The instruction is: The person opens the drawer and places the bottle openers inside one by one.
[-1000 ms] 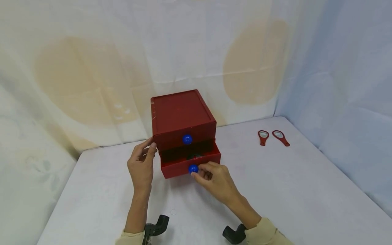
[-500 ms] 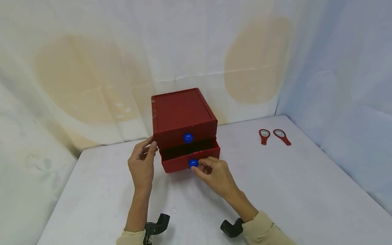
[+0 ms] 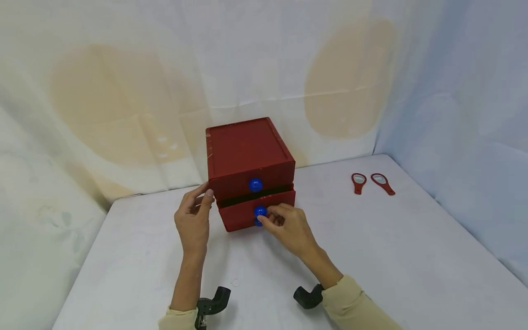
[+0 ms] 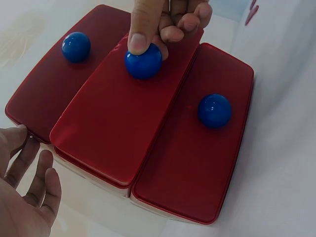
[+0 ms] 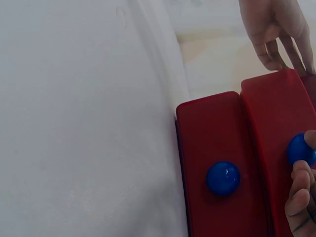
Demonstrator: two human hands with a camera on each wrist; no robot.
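A red drawer box (image 3: 247, 149) stands at the back middle of the white table (image 3: 392, 256). The left wrist view shows three drawer fronts, each with a blue ball knob. My right hand (image 3: 266, 219) pinches the blue knob (image 3: 260, 211) of the middle drawer (image 4: 108, 123), which sticks out a little; a thin dark gap shows above it. The upper drawer's knob (image 3: 255, 184) and the lowest knob (image 4: 215, 109) are free. My left hand (image 3: 204, 196) rests with relaxed fingers against the box's left front corner and grips nothing.
Two red flat tools with round windows (image 3: 359, 182) (image 3: 382, 183) lie at the table's far right. Draped cloth (image 3: 123, 91) walls the back and sides. Black wrist mounts (image 3: 214, 300) (image 3: 307, 297) sit near the front edge.
My right hand has pushed the middle drawer back into the box; it stood well out and is now almost flush. A dark item seen inside is now hidden. The left hand stayed put.
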